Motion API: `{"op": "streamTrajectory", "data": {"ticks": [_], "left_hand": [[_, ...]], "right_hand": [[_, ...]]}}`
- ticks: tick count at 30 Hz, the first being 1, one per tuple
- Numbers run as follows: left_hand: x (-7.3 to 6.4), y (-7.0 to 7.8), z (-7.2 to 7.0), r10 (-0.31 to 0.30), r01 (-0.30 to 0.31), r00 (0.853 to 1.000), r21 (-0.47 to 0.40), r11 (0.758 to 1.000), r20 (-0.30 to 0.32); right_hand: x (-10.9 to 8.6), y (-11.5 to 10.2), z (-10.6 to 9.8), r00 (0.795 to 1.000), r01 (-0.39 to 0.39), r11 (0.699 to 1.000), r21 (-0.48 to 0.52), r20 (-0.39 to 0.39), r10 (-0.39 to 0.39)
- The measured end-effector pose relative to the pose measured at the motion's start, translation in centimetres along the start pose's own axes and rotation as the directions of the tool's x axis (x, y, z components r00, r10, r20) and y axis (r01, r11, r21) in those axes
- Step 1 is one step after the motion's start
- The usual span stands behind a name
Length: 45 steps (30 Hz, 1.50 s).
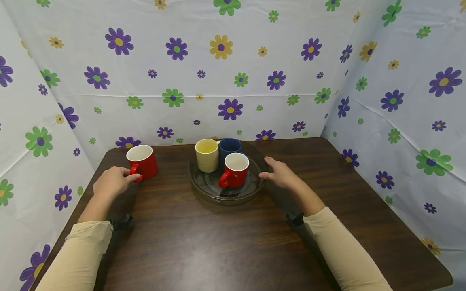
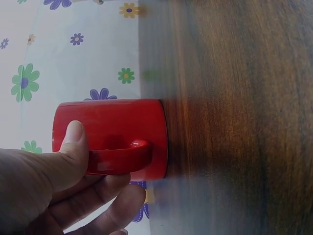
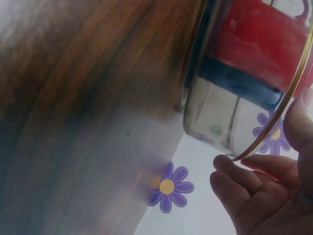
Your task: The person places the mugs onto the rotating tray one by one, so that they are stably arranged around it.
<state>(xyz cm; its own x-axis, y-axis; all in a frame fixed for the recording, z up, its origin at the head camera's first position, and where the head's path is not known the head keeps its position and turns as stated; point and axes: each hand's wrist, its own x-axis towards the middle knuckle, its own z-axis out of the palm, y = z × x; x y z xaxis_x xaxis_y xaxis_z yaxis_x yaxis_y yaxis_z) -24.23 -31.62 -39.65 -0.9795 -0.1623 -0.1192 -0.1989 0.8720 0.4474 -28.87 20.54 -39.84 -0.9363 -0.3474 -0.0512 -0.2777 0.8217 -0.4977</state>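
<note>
Red mug [image 1: 148, 166]: white interior; upright on the counter [image 1: 218, 246], far left, handle facing near side. Glass dish [image 1: 204, 184]: round, smoky, gold-edged; lying flat, holding three upright mugs [image 1: 234, 178].

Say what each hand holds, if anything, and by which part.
The left hand holds the leftmost red mug by its handle; whether the right hand grips the glass dish's rim cannot be told.

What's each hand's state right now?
Left hand: closed, holding a red mug by its handle.
Right hand: open, at the glass bowl; contact unclear.
</note>
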Motion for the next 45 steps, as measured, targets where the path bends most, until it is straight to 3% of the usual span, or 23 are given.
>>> {"op": "streamTrajectory", "data": {"ticks": [9, 18, 23, 27, 37, 45], "left_hand": [[-0.1, 0.0, 0.1, 0.013, -0.013, 1.0, -0.005, 1.0, -0.008], [-0.2, -0.1, 0.3, 0.007, -0.007, 1.0, -0.015, 1.0, -0.009], [-0.2, -0.2, 0.3, 0.002, -0.002, 1.0, -0.005, 1.0, -0.009], [-0.2, -0.2, 0.3, 0.003, -0.004, 1.0, -0.003, 1.0, -0.011], [-0.2, -0.2, 0.3, 0.001, -0.001, 1.0, 0.002, 1.0, -0.019], [-0.1, -0.3, 0.5, -0.003, 0.003, 1.0, 0.005, 1.0, -0.016]], "right_hand": [[1.0, 0.8, -0.3, 1.0, 0.021, 1.0, 0.017, 0.0, -0.021], [2.3, 1.9, -0.8, 0.999, -0.012, 0.988, 0.151, 0.051, 0.004], [2.8, 2.1, -0.7, 0.999, 0.032, 0.992, 0.121, -0.005, -0.031], [2.2, 1.7, -0.9, 0.999, 0.033, 0.995, 0.091, -0.012, -0.032], [-0.9, -0.3, -1.1, 0.987, -0.016, 0.995, 0.094, 0.158, 0.001], [-1.1, -1.1, -0.3, 0.985, -0.05, 0.994, 0.102, 0.169, 0.032]]}}
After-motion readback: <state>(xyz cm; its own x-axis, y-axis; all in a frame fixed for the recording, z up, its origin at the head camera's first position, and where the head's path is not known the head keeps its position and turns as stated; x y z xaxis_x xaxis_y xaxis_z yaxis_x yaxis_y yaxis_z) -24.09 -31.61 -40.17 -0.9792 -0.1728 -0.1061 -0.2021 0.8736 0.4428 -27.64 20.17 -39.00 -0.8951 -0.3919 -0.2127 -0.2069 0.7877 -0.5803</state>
